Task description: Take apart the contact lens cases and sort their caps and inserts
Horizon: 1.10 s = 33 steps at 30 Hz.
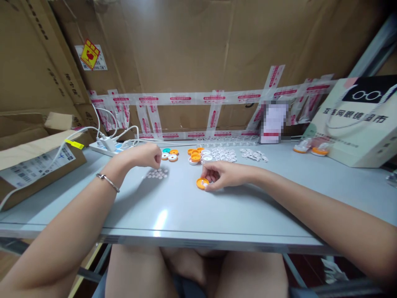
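My right hand (218,174) grips an orange round cap (198,184) by its edge, just over the table. Inside the cap's rim lies a small white piece. With fingers curled closed, my left hand (149,155) hovers above a loose group of small pale discs (157,174); anything in its fingertips is hidden. Right beside that hand sit a green round cap (166,150) and several orange and white ones (173,157). Behind my right hand, more orange caps (195,157) and white rings (206,158) are gathered, next to a heap of small white parts (223,155).
A power strip (108,145) with plugs and cables stands at the back left, beside an open cardboard box (40,161). A phone (274,123) leans against the cardboard wall. At right, a paper bag (359,124) stands behind wrapped orange pieces (319,151).
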{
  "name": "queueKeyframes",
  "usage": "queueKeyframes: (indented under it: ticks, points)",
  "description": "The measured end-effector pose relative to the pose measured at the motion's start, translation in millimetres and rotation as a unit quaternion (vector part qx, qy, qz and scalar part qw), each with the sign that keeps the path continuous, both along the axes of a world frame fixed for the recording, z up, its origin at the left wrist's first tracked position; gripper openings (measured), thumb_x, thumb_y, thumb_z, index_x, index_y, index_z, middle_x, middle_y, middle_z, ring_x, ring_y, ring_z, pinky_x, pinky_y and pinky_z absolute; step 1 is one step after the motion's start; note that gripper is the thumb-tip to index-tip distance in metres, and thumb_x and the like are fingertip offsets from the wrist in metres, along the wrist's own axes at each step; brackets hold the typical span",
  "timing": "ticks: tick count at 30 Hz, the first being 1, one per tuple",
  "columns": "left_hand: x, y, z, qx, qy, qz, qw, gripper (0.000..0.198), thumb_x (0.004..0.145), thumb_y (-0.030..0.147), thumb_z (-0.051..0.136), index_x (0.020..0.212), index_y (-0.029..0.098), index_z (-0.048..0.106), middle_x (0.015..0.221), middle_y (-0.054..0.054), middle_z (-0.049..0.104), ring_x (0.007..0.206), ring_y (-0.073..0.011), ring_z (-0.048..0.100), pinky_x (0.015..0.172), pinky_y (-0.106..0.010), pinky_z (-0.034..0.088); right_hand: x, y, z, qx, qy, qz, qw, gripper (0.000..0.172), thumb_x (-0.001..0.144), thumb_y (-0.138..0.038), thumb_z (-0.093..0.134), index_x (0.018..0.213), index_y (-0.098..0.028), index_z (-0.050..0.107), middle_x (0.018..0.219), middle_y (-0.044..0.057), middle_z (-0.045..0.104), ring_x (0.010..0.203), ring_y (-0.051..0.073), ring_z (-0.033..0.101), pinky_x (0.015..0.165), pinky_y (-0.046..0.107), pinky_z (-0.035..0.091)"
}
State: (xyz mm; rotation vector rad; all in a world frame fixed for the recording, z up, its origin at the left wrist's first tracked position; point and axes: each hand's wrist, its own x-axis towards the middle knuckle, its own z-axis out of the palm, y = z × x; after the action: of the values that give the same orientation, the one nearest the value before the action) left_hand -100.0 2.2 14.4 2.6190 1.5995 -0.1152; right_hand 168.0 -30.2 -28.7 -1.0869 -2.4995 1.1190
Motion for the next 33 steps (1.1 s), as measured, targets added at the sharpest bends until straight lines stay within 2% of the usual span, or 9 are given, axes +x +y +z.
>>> queueKeyframes:
  ticks: [6,8,12,15,17,20,22,25,33]
  points:
    - [14.5,-10.8,1.3,-0.038,0.04,0.016,0.998,0.009,0.057,0.019,0.052,0.058,0.017,0.06,0.057,-0.001,0.061,0.051,-0.012,0.049,0.045,-0.021,0.027,1.4,1.1,-1.5,-0.002,0.006,0.003,1.0,0.022,0.066,-0.027,0.064,0.081,-0.016,0.053,0.071,-0.002,0.051,0.062,0.009,0.046,0.055,0.021,0.037]
    - [15.8,-13.9,4.1,-0.046,0.035,0.009,0.998,0.01,0.06,0.025,0.054,0.059,0.017,0.06,0.058,-0.001,0.061,0.051,-0.0119,0.049,0.045,-0.021,0.027,1.5,1.2,-1.2,-0.003,0.005,0.002,1.0,0.022,0.065,-0.027,0.064,0.081,-0.016,0.052,0.072,-0.002,0.051,0.063,0.009,0.046,0.055,0.021,0.037]
    - [22.5,-20.3,7.4,-0.036,0.014,-0.022,0.999,0.026,0.07,0.04,0.053,0.062,0.017,0.06,0.058,-0.001,0.06,0.05,-0.0109,0.048,0.046,-0.021,0.029,0.9,1.2,-0.4,-0.012,0.002,0.002,1.0,0.022,0.066,-0.027,0.064,0.081,-0.016,0.051,0.072,-0.001,0.051,0.063,0.008,0.045,0.056,0.022,0.037]
    - [36.9,-27.4,3.0,0.025,-0.018,-0.071,0.997,0.025,0.076,0.036,0.05,0.065,0.016,0.059,0.059,-0.001,0.06,0.052,-0.0105,0.048,0.049,-0.021,0.031,1.2,2.4,-1.6,-0.015,0.006,0.003,1.0,0.024,0.065,-0.027,0.065,0.082,-0.016,0.052,0.071,-0.002,0.051,0.062,0.009,0.045,0.056,0.022,0.037]
    - [49.8,-32.6,-4.3,0.057,-0.071,-0.137,0.986,0.018,0.078,0.029,0.051,0.071,0.015,0.061,0.069,-0.002,0.062,0.059,-0.0108,0.052,0.055,-0.021,0.036,1.9,4.3,-3.6,-0.015,0.011,0.009,1.0,0.025,0.065,-0.028,0.065,0.083,-0.016,0.052,0.071,-0.002,0.05,0.063,0.009,0.046,0.056,0.022,0.037]
    - [68.4,-38.2,-18.9,0.053,-0.157,-0.256,0.952,0.014,0.081,0.022,0.051,0.084,0.015,0.063,0.085,-0.004,0.063,0.075,-0.0114,0.056,0.067,-0.021,0.041,3.2,8.1,-7.0,-0.012,0.025,0.034,0.999,0.026,0.066,-0.03,0.064,0.084,-0.016,0.051,0.071,-0.002,0.048,0.062,0.008,0.045,0.056,0.022,0.037]
    - [76.9,-39.4,-27.6,0.036,-0.186,-0.304,0.934,0.015,0.082,0.019,0.051,0.091,0.016,0.063,0.093,-0.005,0.063,0.084,-0.0123,0.057,0.075,-0.022,0.042,3.5,10.4,-8.8,0.0,0.032,0.048,0.998,0.026,0.066,-0.031,0.064,0.082,-0.016,0.05,0.07,-0.003,0.046,0.061,0.007,0.043,0.055,0.021,0.036]
    - [82.3,-38.4,-34.9,0.021,-0.192,-0.327,0.925,0.016,0.081,0.015,0.052,0.092,0.014,0.064,0.097,-0.008,0.063,0.089,-0.0139,0.057,0.08,-0.024,0.043,3.1,12.3,-9.6,0.005,0.031,0.053,0.998,0.027,0.066,-0.031,0.065,0.083,-0.016,0.05,0.07,-0.003,0.046,0.061,0.007,0.042,0.055,0.021,0.036]
    - [88.1,-34.5,-37.6,0.037,-0.186,-0.335,0.923,0.016,0.076,0.005,0.054,0.081,0.014,0.067,0.089,-0.005,0.066,0.083,-0.0128,0.06,0.076,-0.021,0.045,3.3,16.6,-14.3,0.01,0.038,0.049,0.998,0.029,0.067,-0.031,0.064,0.088,-0.015,0.052,0.074,-0.002,0.049,0.064,0.008,0.045,0.059,0.022,0.037]
